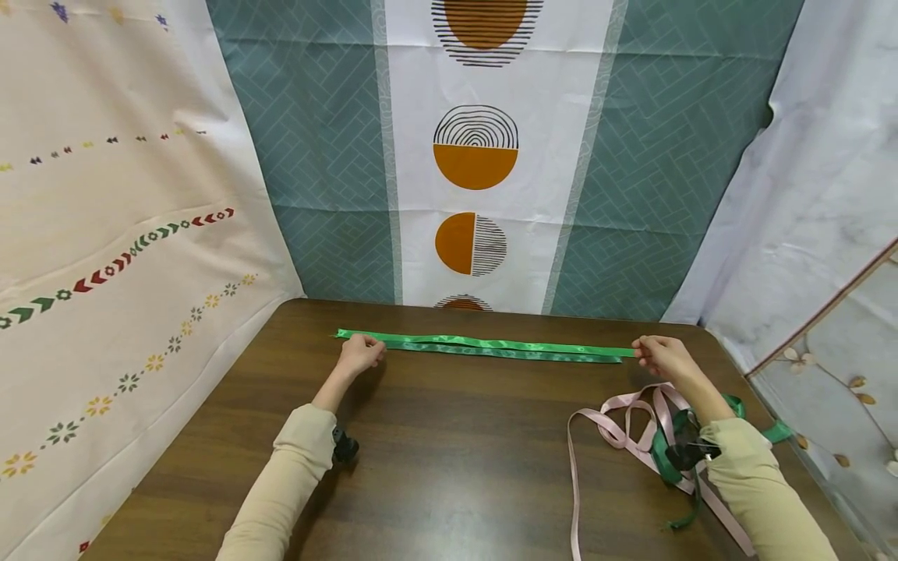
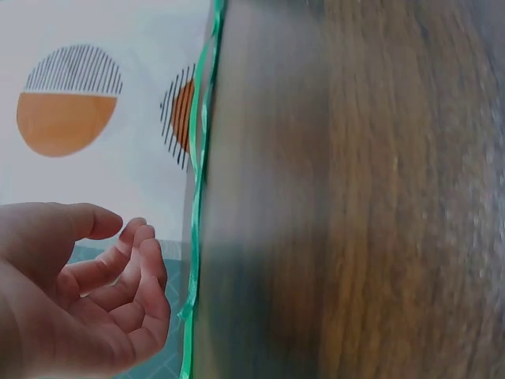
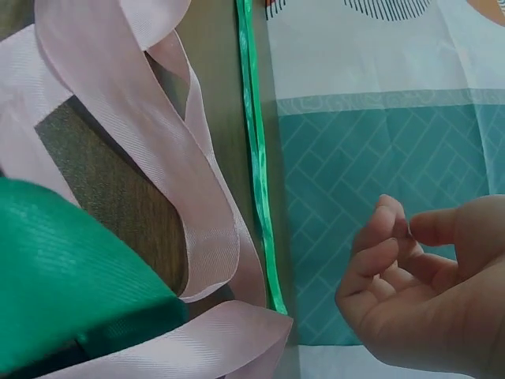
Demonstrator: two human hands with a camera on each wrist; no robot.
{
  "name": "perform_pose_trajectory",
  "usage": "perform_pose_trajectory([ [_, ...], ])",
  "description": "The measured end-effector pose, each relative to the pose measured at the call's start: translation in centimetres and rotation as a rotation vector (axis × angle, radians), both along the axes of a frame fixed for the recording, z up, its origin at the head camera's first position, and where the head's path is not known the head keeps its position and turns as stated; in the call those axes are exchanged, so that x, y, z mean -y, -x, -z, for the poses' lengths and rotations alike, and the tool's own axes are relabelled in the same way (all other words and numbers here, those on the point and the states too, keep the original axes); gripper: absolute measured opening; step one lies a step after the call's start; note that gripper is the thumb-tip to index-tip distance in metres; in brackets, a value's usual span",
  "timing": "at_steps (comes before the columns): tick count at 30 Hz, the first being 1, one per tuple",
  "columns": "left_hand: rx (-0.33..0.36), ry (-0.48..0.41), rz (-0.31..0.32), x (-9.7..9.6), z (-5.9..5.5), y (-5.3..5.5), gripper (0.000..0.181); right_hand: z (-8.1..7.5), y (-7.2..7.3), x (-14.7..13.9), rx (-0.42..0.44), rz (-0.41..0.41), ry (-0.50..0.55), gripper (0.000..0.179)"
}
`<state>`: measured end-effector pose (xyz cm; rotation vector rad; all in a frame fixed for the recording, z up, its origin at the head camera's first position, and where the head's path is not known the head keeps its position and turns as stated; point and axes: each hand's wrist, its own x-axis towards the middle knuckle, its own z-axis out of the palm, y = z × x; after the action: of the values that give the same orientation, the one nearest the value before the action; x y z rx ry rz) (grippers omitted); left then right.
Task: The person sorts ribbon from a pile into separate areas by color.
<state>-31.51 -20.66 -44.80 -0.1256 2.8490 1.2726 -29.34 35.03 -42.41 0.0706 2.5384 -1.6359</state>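
Note:
Two green ribbons lie lengthwise side by side near the table's far edge: a bright green ribbon and, just in front, a darker green ribbon. Near their left end is my left hand; its wrist view shows loosely curled fingers with nothing between them and the thumb. My right hand is at the bright ribbon's right end. Seen from the right wrist, its thumb and fingertips come close together, apart from the ribbon, with nothing visible between them.
Beneath and beside the right forearm lie a loosely looped pink ribbon and a wider dark green ribbon. The brown wooden table meets a patterned cloth at its far edge. More cloths hang left and right.

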Motion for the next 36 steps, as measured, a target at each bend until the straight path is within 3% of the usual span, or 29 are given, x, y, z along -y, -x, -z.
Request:
perform_pose_trajectory([
  [11,-0.011,-0.039,0.083,-1.3,-0.5,-0.6,0.028,-0.7,-1.2,0.9,-0.056,-0.013,-0.106,0.039],
  [17,-0.052,-0.037,0.119,-2.2,-0.6,-1.1,0.026,-1.2,-2.0,1.6,-0.143,-0.025,-0.239,0.038],
  [26,-0.116,-0.053,0.249,-3.4,-1.0,-2.0,0.025,-1.1,-2.4,1.8,-0.225,-0.009,-0.408,0.032],
  [36,-0.085,-0.030,0.378,-5.2,-1.4,-2.7,0.028,-1.5,-3.1,1.8,-0.250,-0.050,-0.538,0.026],
])
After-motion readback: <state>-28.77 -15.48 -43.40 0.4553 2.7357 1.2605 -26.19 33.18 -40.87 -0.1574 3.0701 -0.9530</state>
